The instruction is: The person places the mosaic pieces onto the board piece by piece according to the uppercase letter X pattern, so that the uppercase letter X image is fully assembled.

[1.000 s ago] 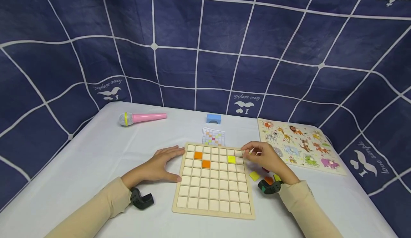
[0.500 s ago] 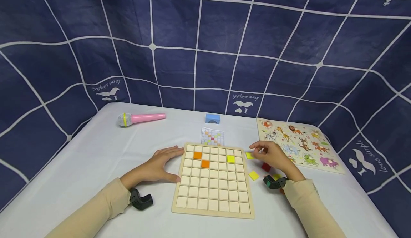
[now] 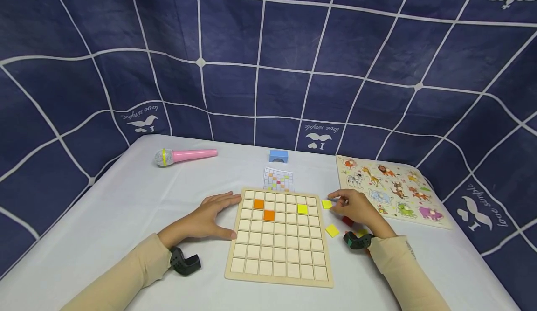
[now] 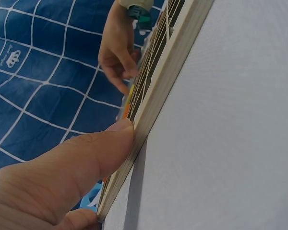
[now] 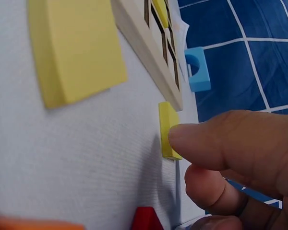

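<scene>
A square wooden grid board (image 3: 273,245) lies in front of me, with two orange tiles (image 3: 269,215) and a yellow tile (image 3: 302,209) in its cells. My left hand (image 3: 209,217) rests along the board's left side, fingers spread; in the left wrist view its thumb (image 4: 101,151) touches the board's edge. Just off the board's upper right side, a loose yellow tile (image 3: 327,204) lies on the cloth. My right hand (image 3: 355,207) is beside it. In the right wrist view the thumb (image 5: 201,139) overlaps this tile; whether it touches cannot be seen.
Right of the board lie another yellow tile (image 3: 332,230), a red tile (image 3: 347,221) and several partly hidden tiles. Beyond it are a printed pattern card (image 3: 278,179) and a blue arch block (image 3: 278,156). A pink toy microphone (image 3: 186,155) and an animal puzzle (image 3: 388,187) lie farther back.
My right hand has moved right from the board's upper right corner, uncovering the loose yellow tile, then lowered slightly towards it. My left hand and the board have stayed put.
</scene>
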